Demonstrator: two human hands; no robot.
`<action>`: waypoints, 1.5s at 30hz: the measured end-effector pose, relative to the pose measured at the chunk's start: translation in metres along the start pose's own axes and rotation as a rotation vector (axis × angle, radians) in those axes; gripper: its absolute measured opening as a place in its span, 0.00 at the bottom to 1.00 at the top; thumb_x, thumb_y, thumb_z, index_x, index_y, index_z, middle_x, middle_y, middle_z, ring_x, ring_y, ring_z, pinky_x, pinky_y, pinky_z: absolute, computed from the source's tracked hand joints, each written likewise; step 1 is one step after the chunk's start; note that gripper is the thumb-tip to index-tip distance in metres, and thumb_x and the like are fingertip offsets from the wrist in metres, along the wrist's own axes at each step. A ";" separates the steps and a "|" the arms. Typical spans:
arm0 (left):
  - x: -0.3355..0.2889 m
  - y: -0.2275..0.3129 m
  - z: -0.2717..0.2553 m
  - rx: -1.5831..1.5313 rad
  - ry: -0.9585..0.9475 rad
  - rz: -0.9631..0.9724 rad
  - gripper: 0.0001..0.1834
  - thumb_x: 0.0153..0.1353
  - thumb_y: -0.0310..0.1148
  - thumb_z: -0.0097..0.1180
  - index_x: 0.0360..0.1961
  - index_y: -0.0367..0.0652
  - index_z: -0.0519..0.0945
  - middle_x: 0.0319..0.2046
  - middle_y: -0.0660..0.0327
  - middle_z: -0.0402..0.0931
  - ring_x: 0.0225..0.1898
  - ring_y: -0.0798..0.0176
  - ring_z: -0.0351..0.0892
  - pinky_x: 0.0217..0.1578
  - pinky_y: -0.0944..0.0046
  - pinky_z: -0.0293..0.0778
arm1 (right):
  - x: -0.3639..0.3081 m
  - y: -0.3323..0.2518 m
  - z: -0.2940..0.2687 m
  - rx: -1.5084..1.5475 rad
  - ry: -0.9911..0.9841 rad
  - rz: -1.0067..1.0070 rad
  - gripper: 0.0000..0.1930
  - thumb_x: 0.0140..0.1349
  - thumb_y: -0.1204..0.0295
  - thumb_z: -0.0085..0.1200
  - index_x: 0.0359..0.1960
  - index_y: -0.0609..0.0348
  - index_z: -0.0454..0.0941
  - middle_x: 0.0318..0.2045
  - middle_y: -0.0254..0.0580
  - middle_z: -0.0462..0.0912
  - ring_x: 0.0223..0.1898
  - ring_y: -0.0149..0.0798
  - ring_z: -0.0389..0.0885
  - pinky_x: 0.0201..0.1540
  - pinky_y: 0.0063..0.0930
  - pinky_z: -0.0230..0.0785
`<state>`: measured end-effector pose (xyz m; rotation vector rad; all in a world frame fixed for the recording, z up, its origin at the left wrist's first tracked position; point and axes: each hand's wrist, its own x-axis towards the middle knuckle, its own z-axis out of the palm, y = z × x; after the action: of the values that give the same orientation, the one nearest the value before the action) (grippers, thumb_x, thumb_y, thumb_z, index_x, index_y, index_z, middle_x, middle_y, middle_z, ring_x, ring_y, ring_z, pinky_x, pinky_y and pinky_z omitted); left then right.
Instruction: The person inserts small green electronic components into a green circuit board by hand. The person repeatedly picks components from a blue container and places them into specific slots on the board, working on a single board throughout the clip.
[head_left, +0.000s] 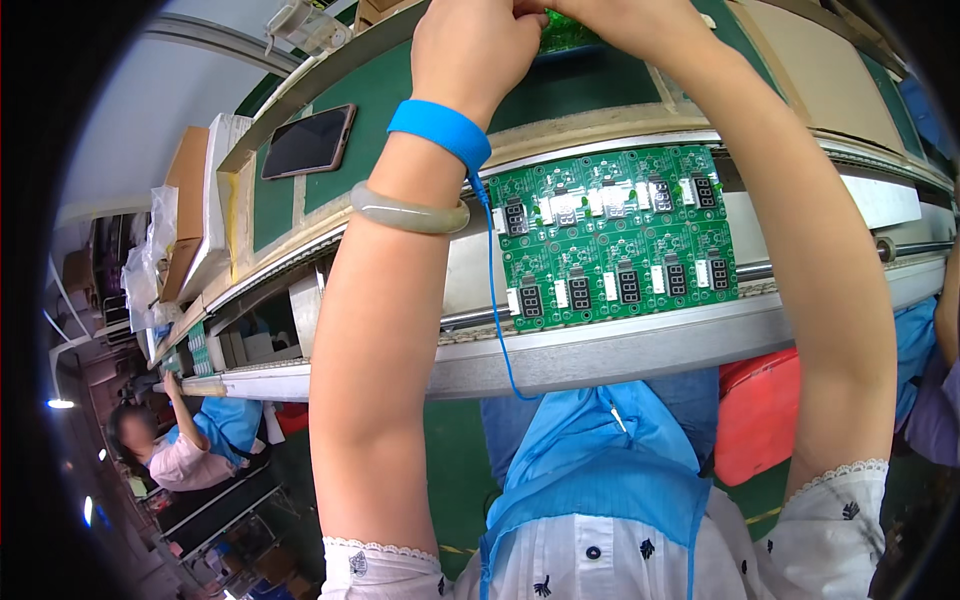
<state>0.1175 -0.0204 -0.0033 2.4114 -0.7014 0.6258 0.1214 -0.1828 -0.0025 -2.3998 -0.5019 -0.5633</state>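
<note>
Both hands, left hand [470, 45] and right hand [610, 20], pinch a small green board [565, 35] at the frame's top edge; I cannot see the fingertips fully. I judge work is underway: the green panel [615, 235] waits on the conveyor rail [600, 350]. Room between forearms is narrow.

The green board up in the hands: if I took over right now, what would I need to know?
Left hand and right hand both grip a small green circuit board at the top of the view, above the green belt. A blue wrist strap with a cord sits on the left wrist. A larger panel of green boards lies on the rails nearer the body, untouched. A dark phone rests on the belt to the left. How far the held board's work has got cannot be seen.
</note>
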 end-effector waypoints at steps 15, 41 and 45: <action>-0.044 0.042 -0.038 -0.872 -0.215 -0.355 0.11 0.61 0.32 0.62 0.41 0.36 0.85 0.37 0.57 0.85 0.43 0.66 0.82 0.49 0.69 0.72 | -0.071 -0.005 -0.059 0.682 -0.028 0.215 0.09 0.61 0.74 0.58 0.42 0.63 0.82 0.34 0.38 0.83 0.36 0.28 0.79 0.41 0.22 0.71; -0.091 0.054 -0.032 -1.218 -0.405 -0.689 0.10 0.58 0.24 0.64 0.42 0.36 0.84 0.38 0.59 0.84 0.41 0.68 0.82 0.44 0.71 0.74 | -0.138 -0.006 -0.074 0.738 -0.157 0.232 0.09 0.57 0.82 0.60 0.39 0.63 0.85 0.38 0.37 0.82 0.41 0.28 0.80 0.43 0.19 0.73; -0.091 0.055 -0.034 -1.175 -0.402 -0.695 0.09 0.58 0.24 0.65 0.41 0.37 0.85 0.37 0.60 0.84 0.40 0.70 0.81 0.43 0.72 0.74 | -0.139 -0.007 -0.077 0.612 -0.182 0.190 0.09 0.55 0.82 0.60 0.38 0.63 0.85 0.38 0.37 0.82 0.40 0.28 0.80 0.42 0.20 0.74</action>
<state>0.0068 -0.0081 -0.0089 1.4559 -0.1937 -0.4798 -0.0193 -0.2564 -0.0142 -1.8850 -0.4376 -0.0816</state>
